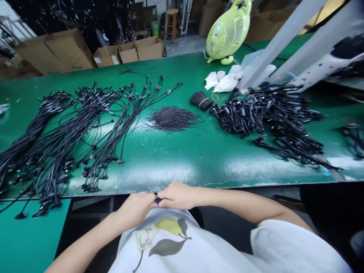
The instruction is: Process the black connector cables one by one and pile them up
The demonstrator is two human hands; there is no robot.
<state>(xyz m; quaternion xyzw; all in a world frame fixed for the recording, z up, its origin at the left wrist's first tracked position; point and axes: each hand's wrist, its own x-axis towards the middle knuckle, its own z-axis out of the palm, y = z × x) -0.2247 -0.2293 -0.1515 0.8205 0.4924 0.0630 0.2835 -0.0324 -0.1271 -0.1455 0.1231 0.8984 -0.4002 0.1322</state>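
My left hand and my right hand meet at the table's front edge, close to my body. Fingers of both are closed around a black cable; only a short dark bit of it shows between them. Beyond them on the green table lies a loose pile of short black twist ties. To the left, long straight black cables with plugs at their ends lie in several bunches. On the right is a heap of folded, tied black cables.
A tied bundle of black twist ties lies beside a yellow rubber band. Crumpled white paper and a light green fan stand at the back. A grey post rises at right. Cardboard boxes are behind the table.
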